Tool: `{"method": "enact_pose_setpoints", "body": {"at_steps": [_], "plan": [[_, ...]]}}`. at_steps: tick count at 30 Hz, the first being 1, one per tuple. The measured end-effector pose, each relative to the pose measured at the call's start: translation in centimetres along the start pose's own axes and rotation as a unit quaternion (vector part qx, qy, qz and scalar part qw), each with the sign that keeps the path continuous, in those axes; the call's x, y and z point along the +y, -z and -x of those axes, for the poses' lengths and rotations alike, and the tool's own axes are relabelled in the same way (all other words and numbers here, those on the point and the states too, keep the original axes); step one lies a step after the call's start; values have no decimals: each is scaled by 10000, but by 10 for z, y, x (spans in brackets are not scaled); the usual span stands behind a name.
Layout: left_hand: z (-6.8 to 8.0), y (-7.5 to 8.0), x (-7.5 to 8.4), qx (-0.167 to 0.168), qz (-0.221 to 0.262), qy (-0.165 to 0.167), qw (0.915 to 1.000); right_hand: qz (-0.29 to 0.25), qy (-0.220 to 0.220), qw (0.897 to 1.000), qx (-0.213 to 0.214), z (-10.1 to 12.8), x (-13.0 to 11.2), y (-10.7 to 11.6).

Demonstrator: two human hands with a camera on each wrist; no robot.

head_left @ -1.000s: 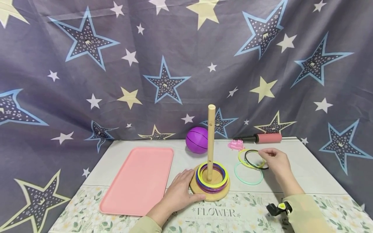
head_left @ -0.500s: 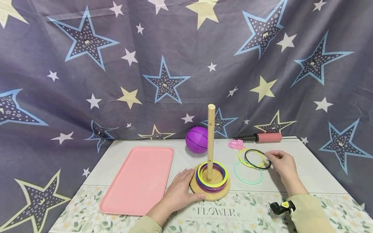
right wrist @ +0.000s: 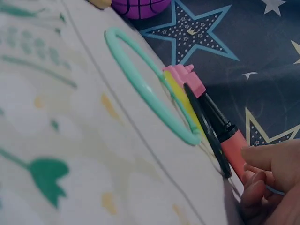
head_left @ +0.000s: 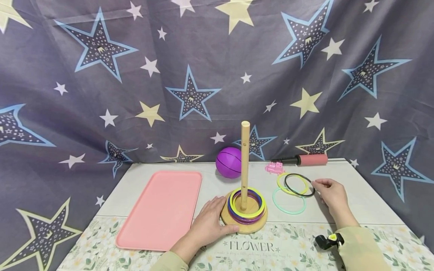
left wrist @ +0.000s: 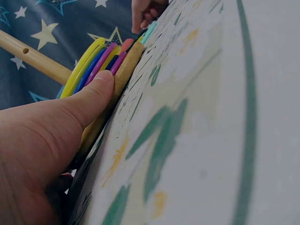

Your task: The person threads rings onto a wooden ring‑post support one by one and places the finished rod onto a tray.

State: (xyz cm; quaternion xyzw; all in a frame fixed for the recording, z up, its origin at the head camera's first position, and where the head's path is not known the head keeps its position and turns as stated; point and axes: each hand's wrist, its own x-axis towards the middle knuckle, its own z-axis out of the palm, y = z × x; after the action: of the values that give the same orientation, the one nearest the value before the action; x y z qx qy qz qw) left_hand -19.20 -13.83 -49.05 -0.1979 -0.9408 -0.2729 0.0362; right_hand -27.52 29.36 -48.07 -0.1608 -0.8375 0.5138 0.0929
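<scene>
My left hand [head_left: 210,220], fingers spread, rests against the round pale-wooden base [head_left: 249,229]; a stack of yellow, blue and purple rings [head_left: 247,216] circles the upright wooden peg [head_left: 245,165]. Over right, the thin black ring [right wrist: 205,127] lies across a loose yellow ring on the desk [head_left: 366,210]. My right hand [head_left: 332,194] is just beside it, fingers bent, seemingly gripping nothing. Looks like ring-stacking, and the next move calls for a clean pinch on that black rim.

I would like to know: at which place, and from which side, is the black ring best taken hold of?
Probably pinch the black ring at its right edge, coming from the right and slightly above. It is a thin hoop lying mostly over the yellow ring, but its right edge reaches past that one, so it should be easier to take alone there.
</scene>
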Motion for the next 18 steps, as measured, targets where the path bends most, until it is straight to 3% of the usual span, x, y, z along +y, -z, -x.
{"method": "enact_pose_setpoints", "body": {"at_steps": [18], "plan": [[0, -1, -1, 9, -33, -8, 10000, 971, 299, 9946, 210, 4, -1, -2]]}}
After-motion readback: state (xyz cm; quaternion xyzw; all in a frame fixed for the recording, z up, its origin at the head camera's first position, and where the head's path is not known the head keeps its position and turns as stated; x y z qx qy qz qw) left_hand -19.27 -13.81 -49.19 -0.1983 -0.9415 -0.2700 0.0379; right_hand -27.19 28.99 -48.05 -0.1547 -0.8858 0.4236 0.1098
